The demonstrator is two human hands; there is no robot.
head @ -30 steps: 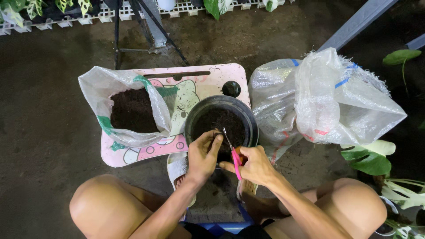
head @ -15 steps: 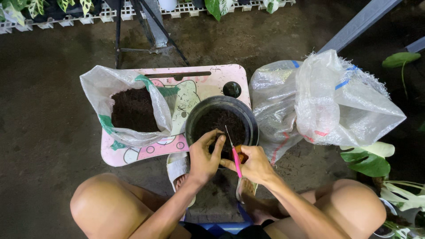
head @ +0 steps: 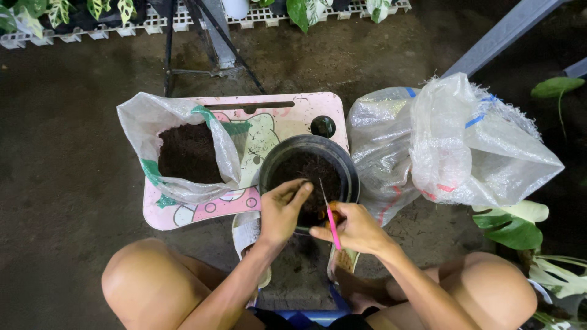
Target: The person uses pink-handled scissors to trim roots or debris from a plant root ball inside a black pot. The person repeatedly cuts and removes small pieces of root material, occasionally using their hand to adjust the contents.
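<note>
Hands over black pot (head: 309, 171) of soil on pink tray: I see left hand (head: 280, 211) loose-fingered, touching soil; right hand (head: 353, 229) pinches pink-handled tool (head: 329, 214)

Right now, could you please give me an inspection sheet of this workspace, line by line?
Surface: dark concrete floor, with a pink lap tray lying flat on it.
Job's things: black pot part-filled with dark soil, at the tray's right edge; a thin tool with a pink handle.
Clutter: open plastic bag of soil on the tray; two crumpled woven sacks right of the pot.
Grippers: left hand has fingertips in the pot's soil; right hand holds the pink-handled tool.
Cables: nothing seen.
Surroundings: potted foliage on white grid trays at the top; metal stand legs; large leaves at right.
</note>
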